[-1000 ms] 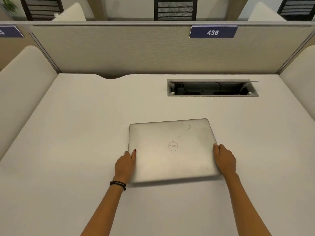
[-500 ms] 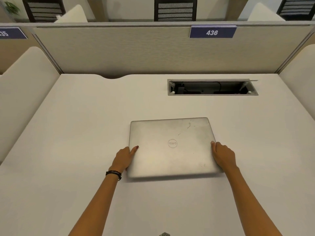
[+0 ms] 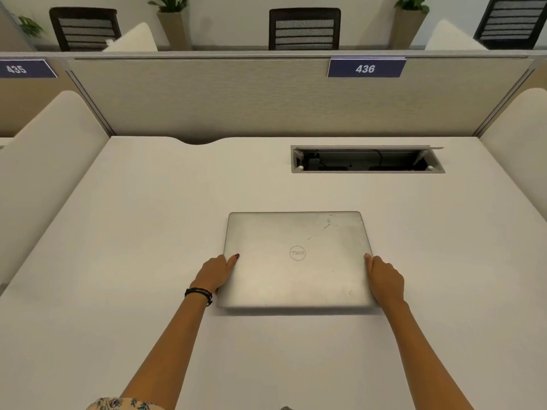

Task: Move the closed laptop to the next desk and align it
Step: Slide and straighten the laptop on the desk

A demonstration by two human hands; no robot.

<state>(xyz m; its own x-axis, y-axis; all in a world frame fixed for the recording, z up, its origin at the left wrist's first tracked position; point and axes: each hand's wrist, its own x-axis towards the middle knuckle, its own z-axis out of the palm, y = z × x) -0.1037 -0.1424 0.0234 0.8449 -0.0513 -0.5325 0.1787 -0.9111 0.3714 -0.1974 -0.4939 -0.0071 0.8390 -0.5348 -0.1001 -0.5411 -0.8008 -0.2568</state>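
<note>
A closed silver laptop (image 3: 296, 258) lies flat near the middle of the white desk (image 3: 133, 232), its logo facing up and its edges roughly square to the desk. My left hand (image 3: 216, 275) grips its left edge, thumb on the lid. My right hand (image 3: 384, 279) grips its right edge. The fingers under both edges are hidden.
An open cable box (image 3: 367, 159) is cut into the desk behind the laptop. A beige partition (image 3: 236, 96) with a sign reading 436 (image 3: 365, 68) closes the back. Padded side dividers (image 3: 44, 161) stand left and right. Chairs and plants show beyond.
The laptop has shifted slightly away from me and squared up on the desk, with both hands still on its side edges. The view has tilted up a little.
</note>
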